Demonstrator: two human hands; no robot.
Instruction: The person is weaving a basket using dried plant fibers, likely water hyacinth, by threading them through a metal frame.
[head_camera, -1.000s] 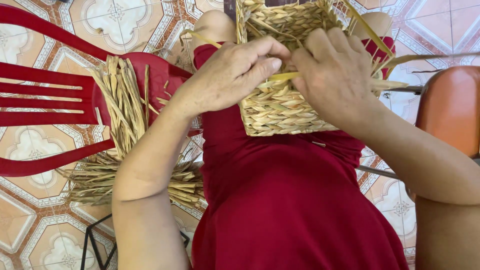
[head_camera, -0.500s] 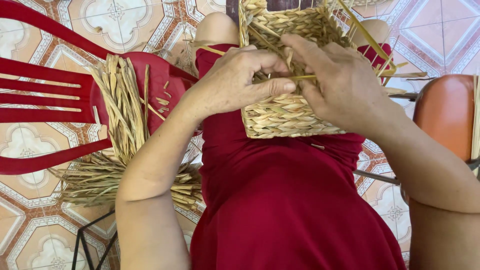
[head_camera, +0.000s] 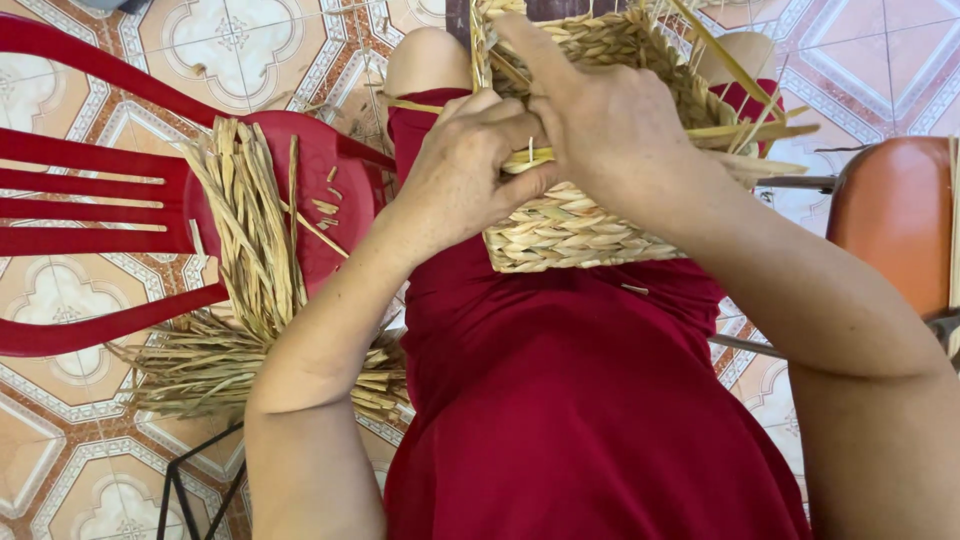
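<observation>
From the loose straw bundle (head_camera: 250, 300) on the red chair (head_camera: 90, 190) at left, to centre frame, the left hand (head_camera: 470, 170) and right hand (head_camera: 610, 130) pinch a strand (head_camera: 530, 157) against the half-woven basket (head_camera: 580, 225) on the lap, where a slackened pinch would probably loosen the weave.

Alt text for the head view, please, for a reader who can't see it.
Both hands, left hand and right hand, grip a half-woven straw basket on a lap in a red dress. Loose straw bundle lies on a red plastic chair over patterned floor tiles.
</observation>
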